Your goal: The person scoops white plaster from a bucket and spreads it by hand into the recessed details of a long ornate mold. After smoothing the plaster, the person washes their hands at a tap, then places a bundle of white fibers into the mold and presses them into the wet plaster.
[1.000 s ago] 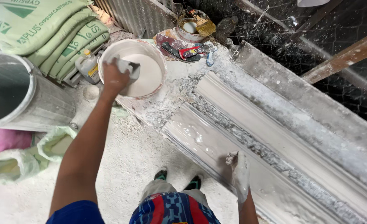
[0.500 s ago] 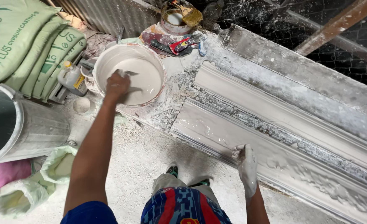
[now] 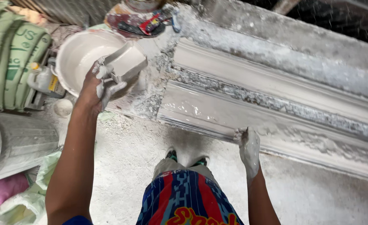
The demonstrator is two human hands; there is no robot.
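While the left hand grips a small scoop over the white bowl, the right hand, fingers curled, rests on the long molding, which stretches away to the right.

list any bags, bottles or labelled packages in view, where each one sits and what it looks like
Stacked green woven sacks with darker green print: far left, lying flat on one another.
Small translucent plastic bottle with a yellow cap and yellow label: between the sacks and the white round basin.
Pale green plastic bag: bottom left on the floor, crumpled, open.
No signs or screens.
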